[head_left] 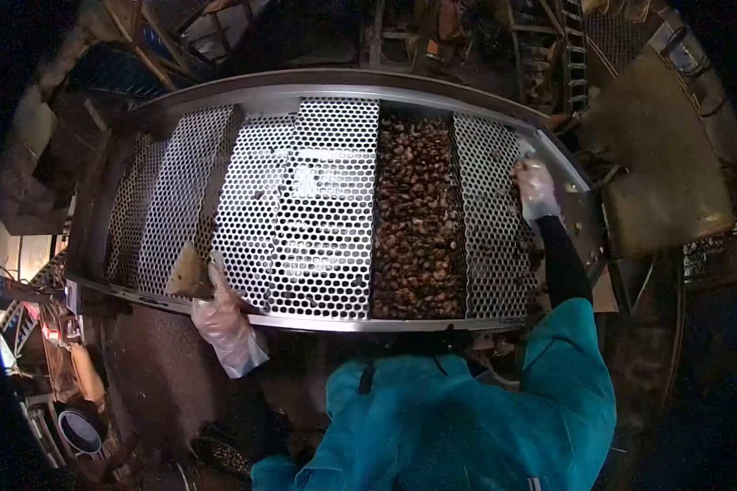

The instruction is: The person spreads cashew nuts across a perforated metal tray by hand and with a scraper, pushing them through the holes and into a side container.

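Note:
My left hand point(223, 321), in a clear plastic glove, is at the front edge of a long metal tray point(344, 325). Its fingers are closed on a tan, wedge-shaped scraper-like piece point(189, 273), which rests against a perforated metal sheet point(246, 217). At the tray's right side, my gloved right hand point(535, 186) is by the edge of another perforated sheet point(493, 221). Its fingers are curled, and whatever is in them is hidden. Between the sheets lies a strip of small brown, nut-like pieces point(418, 221).
More perforated sheets point(327, 213) cover the tray's middle and left. A large flat tan panel point(663, 155) stands beyond the right end. On the floor at lower left are a round container point(80, 431) and a dark basket of small pieces point(221, 454).

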{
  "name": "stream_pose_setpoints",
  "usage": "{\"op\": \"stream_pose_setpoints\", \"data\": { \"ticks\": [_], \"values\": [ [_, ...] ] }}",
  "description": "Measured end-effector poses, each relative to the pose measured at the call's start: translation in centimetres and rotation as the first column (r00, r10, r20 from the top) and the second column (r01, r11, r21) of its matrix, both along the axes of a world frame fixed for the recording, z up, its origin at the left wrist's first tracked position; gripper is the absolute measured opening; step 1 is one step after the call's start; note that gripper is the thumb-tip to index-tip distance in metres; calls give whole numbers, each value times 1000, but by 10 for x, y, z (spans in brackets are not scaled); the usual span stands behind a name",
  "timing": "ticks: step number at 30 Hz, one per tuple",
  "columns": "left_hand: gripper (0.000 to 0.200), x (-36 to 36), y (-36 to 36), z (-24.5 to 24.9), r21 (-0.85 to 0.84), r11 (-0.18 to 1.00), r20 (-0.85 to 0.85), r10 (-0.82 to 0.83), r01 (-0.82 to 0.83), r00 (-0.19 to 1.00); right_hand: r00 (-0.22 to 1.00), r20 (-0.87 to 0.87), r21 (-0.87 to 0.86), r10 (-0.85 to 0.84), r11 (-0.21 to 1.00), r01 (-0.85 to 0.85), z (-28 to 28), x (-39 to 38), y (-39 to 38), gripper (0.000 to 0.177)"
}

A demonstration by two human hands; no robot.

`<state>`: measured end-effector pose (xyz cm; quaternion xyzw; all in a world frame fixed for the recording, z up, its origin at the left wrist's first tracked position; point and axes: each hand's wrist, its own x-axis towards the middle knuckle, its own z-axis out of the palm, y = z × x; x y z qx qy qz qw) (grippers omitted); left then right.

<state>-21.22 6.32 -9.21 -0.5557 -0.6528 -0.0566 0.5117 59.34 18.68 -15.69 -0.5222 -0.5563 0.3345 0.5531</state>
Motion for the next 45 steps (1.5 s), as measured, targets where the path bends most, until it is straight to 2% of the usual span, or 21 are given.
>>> {"op": "stream_pose_setpoints", "data": {
  "ticks": [3,7,9,11,13,14,16,19,20,21,23,25,28,31,33,37,39,42,43,44,45],
  "values": [
    [62,-44,16,-34,170,965,-250,238,-199,939,895,443,86,43,992,-91,25,-47,-1,36],
    [39,-23,5,-19,91,993,-11,-76,76,997,507,843,-203,183,979,-16,79,-137,-33,37],
    [40,2,6,9,147,978,347,-191,148,918,511,822,-250,252,965,-73,75,-136,-55,50],
    [44,19,11,41,261,952,769,-306,161,561,125,963,-224,239,967,-124,108,-154,-78,53],
    [43,7,19,41,266,945,812,-327,191,483,875,359,-397,324,902,-171,81,-157,-112,45],
    [49,1,23,41,270,941,831,-335,204,443,771,548,-382,326,917,-117,94,-173,-114,48],
    [55,-8,23,20,224,951,380,-285,211,880,451,847,-307,280,951,-12,122,-204,-116,54],
    [61,-66,22,-5,22,964,661,-213,266,719,340,923,-130,177,979,-156,83,-201,-109,43],
    [59,-60,25,5,95,993,275,36,-65,961,484,842,-249,238,968,-44,81,-201,-105,37],
    [60,-50,28,19,334,860,-22,416,-385,909,621,737,-376,267,925,48,84,-201,-96,31],
    [49,5,20,31,533,759,-114,504,-375,856,645,699,-511,309,847,149,103,-189,-94,17],
    [55,17,19,10,144,990,531,-73,-5,845,435,842,-418,320,896,151,119,-159,-101,16],
    [49,-19,33,0,80,994,243,-88,70,966,143,980,-137,137,990,-12,70,-68,-105,38],
    [54,-2,30,8,186,981,59,-71,59,996,554,800,-500,230,767,403,98,-83,-79,37],
    [62,0,35,15,229,973,-31,-25,31,999,897,442,-671,-8,661,336,176,-139,-89,29],
    [75,-24,47,9,286,958,-221,49,16,974,966,233,-204,-116,965,166,186,-130,-79,29],
    [79,-49,64,-13,314,947,-461,93,64,882,964,227,-322,-137,924,207,232,-169,-88,24],
    [54,-25,52,7,317,938,19,-155,141,988,986,158,-323,-56,941,106,229,-161,-80,24],
    [51,-18,51,12,416,883,219,-332,220,918,981,157,-313,-113,936,158,224,-155,-78,23],
    [48,10,39,37,467,825,663,-565,319,491,974,111,-288,-198,931,222,210,-146,-74,21],
    [48,17,34,50,357,892,666,-452,278,594,958,62,-262,-280,922,286,195,-136,-69,18]
  ]
}}
